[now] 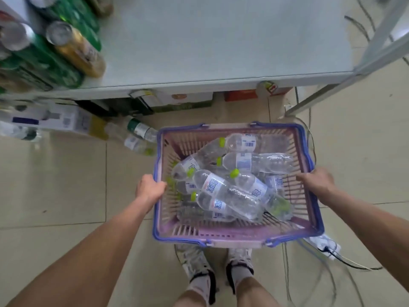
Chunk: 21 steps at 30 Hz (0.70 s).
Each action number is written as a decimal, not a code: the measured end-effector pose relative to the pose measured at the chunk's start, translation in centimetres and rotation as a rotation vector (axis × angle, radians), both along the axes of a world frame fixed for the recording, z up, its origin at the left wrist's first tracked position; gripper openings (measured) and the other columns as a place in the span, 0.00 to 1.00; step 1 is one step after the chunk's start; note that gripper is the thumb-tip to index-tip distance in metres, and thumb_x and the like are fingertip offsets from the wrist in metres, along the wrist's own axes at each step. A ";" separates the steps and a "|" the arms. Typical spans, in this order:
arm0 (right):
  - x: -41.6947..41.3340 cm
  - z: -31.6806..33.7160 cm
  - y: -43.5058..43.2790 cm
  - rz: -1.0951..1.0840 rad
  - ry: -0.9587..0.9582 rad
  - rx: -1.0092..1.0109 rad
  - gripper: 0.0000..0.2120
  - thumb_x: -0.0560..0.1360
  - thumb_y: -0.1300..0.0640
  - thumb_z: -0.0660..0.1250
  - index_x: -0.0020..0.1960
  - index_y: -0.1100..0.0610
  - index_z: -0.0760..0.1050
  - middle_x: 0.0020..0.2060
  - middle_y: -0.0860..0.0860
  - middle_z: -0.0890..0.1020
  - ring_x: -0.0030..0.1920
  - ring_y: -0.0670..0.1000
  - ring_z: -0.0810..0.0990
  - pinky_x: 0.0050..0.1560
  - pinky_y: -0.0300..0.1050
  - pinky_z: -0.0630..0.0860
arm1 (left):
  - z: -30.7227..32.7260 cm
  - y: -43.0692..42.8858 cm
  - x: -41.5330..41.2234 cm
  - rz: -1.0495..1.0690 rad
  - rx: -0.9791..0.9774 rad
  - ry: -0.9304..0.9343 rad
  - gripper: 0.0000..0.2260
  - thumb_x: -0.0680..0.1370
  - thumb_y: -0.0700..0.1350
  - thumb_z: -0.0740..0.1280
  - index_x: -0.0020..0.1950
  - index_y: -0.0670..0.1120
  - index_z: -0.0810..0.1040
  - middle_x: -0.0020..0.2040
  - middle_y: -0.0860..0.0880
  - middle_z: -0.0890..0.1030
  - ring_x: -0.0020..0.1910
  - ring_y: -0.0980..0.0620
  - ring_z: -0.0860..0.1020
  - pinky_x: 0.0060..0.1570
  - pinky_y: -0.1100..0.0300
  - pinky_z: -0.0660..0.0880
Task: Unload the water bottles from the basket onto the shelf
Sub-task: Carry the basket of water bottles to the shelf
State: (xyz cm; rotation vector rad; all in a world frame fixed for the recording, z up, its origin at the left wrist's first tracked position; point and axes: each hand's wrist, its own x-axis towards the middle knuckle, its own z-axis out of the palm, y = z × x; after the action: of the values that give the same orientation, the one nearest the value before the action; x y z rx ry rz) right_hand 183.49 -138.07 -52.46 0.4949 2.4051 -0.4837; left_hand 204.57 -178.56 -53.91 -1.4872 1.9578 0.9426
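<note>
Hands: left hand (150,189) clamped on the basket's (239,237) rim at 9 o'clock, fingers curled over the edge. Right hand (316,181) grips the opposite rim at 3 o'clock. Both blue handles lie folded down and unused. The basket appears to be carried above the shoes (218,265), short of the shelf (221,41) at 12 o'clock.

Location of load: all water bottles (223,191) lie loose in the basket, heaped crosswise. None is on the shelf yet.

Risks, as judged:
- A rim grip gives less control than the handles would. If the heaped bottles roll to one side, the basket could tip.
- Cables (309,273) and a power strip (325,244) trail on the floor at 4 to 5 o'clock, so a step that way could snag a foot.
- Two floor bottles (139,138) lie just beside the basket at 10 o'clock and could be kicked or trodden on.
- Cans crowd the shelf's left end at 10 to 11 o'clock, so placing bottles too far left could topple them.

Count:
- Water bottles in basket: at least eight. The overlap prevents an exact figure.
- Gold can (75,49): one.
- Green cans (44,60): several, too blurred to count.
- Baskets: one.
</note>
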 end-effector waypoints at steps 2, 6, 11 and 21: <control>-0.9 -2.1 0.7 -0.032 0.022 -0.004 0.08 0.73 0.58 0.77 0.40 0.61 0.80 0.37 0.61 0.84 0.40 0.61 0.83 0.43 0.54 0.81 | -2.3 0.6 -1.2 -0.007 0.007 0.000 0.15 0.74 0.43 0.72 0.57 0.36 0.81 0.53 0.35 0.84 0.53 0.36 0.82 0.53 0.48 0.80; -3.1 -5.7 2.2 -0.060 0.028 -0.003 0.08 0.72 0.60 0.76 0.44 0.63 0.79 0.39 0.62 0.83 0.40 0.61 0.81 0.41 0.49 0.76 | -6.1 1.3 -4.2 -0.017 -0.001 0.077 0.12 0.72 0.42 0.70 0.55 0.40 0.83 0.49 0.37 0.84 0.48 0.38 0.83 0.44 0.55 0.76; -6.2 -8.1 3.2 -0.047 0.052 -0.032 0.11 0.72 0.59 0.76 0.51 0.63 0.79 0.42 0.59 0.81 0.40 0.58 0.79 0.38 0.45 0.72 | -9.4 2.5 -6.8 0.053 -0.076 0.186 0.13 0.73 0.42 0.71 0.54 0.38 0.83 0.50 0.36 0.84 0.48 0.36 0.83 0.47 0.45 0.82; -15.8 -9.3 0.5 0.003 0.162 -0.065 0.14 0.70 0.61 0.77 0.52 0.64 0.79 0.40 0.59 0.80 0.37 0.57 0.79 0.37 0.45 0.75 | -10.6 1.1 -16.2 0.215 -0.240 0.353 0.09 0.70 0.40 0.70 0.48 0.38 0.83 0.39 0.42 0.80 0.33 0.44 0.78 0.32 0.53 0.72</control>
State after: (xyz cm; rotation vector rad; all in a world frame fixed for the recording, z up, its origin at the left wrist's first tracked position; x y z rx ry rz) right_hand 167.70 -137.58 -61.75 0.4387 2.5340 -0.6203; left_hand 188.34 -177.44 -64.50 -1.7945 2.2571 1.1602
